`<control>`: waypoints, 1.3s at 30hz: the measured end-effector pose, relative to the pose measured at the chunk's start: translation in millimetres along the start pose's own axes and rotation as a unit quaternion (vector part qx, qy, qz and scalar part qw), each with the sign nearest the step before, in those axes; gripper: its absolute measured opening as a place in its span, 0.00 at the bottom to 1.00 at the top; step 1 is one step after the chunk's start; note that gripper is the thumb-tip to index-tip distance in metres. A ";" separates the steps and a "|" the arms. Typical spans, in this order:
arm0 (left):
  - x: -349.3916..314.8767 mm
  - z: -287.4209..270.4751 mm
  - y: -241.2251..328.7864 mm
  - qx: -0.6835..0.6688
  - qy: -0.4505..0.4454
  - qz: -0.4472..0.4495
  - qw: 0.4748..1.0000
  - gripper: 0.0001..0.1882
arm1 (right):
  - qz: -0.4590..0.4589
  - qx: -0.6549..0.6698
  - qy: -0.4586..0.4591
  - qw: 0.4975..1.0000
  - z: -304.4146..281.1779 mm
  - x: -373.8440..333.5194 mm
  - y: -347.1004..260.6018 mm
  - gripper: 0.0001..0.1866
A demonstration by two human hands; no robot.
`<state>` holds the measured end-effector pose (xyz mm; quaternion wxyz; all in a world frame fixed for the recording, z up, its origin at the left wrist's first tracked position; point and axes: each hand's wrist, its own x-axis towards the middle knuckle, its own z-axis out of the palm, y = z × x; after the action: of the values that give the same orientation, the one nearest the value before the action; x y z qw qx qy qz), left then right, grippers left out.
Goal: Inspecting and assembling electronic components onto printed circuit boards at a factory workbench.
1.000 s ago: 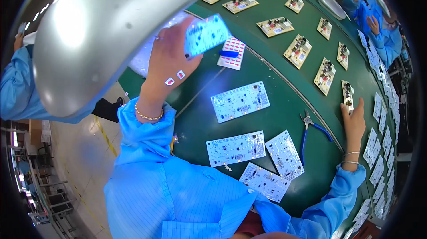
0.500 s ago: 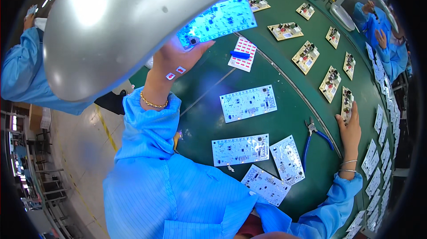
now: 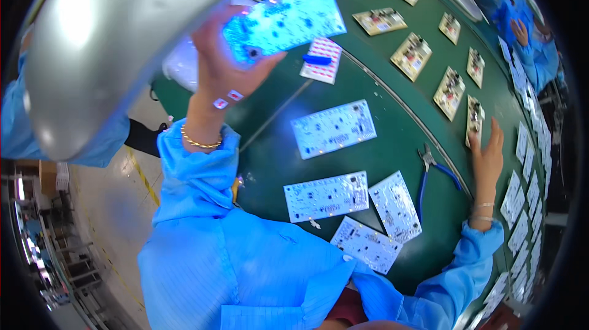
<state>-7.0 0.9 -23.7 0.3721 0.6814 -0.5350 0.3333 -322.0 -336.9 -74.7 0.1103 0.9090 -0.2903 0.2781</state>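
Observation:
Under a large silver lamp head (image 3: 104,41), my left hand (image 3: 230,81) is closed on the near left end of a white circuit board (image 3: 288,23), lit bright blue. Two small arrow stickers (image 3: 227,98) are stuck on the back of this hand. My right hand (image 3: 488,164) is open at the right, fingers spread and holding nothing. Its thumb lies close to the lower end of a tan circuit board (image 3: 473,118) with raised parts; I cannot tell whether they touch. Four-cornered white boards lie between my arms, one alone (image 3: 334,128) and several (image 3: 326,197) nearer me.
Blue-handled cutters (image 3: 432,176) lie left of my right hand. A blue marker-like piece (image 3: 317,60) rests on an arrow sticker sheet (image 3: 322,72). Tan boards (image 3: 411,57) stand in rows beyond a metal strip. White boards (image 3: 512,198) line the right; another person (image 3: 531,54) sits across.
The view has shifted, so most things appear slightly higher and farther left. My right hand's fingers have come away from the side of the tan board. My left hand still holds its board.

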 end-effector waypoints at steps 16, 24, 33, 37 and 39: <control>-16.5 27.1 -4.7 0.166 -0.245 -0.025 0.955 0.25 | -0.109 0.242 -0.096 0.959 -15.7 -2.0 -45.6 0.13; -11.4 10.9 69.4 -0.040 -0.470 0.029 0.881 0.27 | -0.150 0.214 -0.072 0.963 -8.3 -2.4 -42.3 0.12; 2.7 8.0 3.6 0.016 -0.142 -0.022 0.989 0.34 | -0.141 0.224 -0.111 0.958 -11.1 -9.1 -38.6 0.11; 3.2 2.9 -7.6 0.026 -0.094 0.005 0.995 0.37 | -0.146 0.224 -0.104 0.958 -13.0 -7.9 -42.4 0.10; 4.3 2.1 -5.9 0.056 -0.087 0.028 0.994 0.38 | -0.144 0.226 -0.098 0.958 -14.5 -6.7 -45.1 0.10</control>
<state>-0.2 -2.1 -22.0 0.2757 0.7127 -0.5644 0.3122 -306.3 -292.1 -68.4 -0.0885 0.9652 -0.0947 0.2270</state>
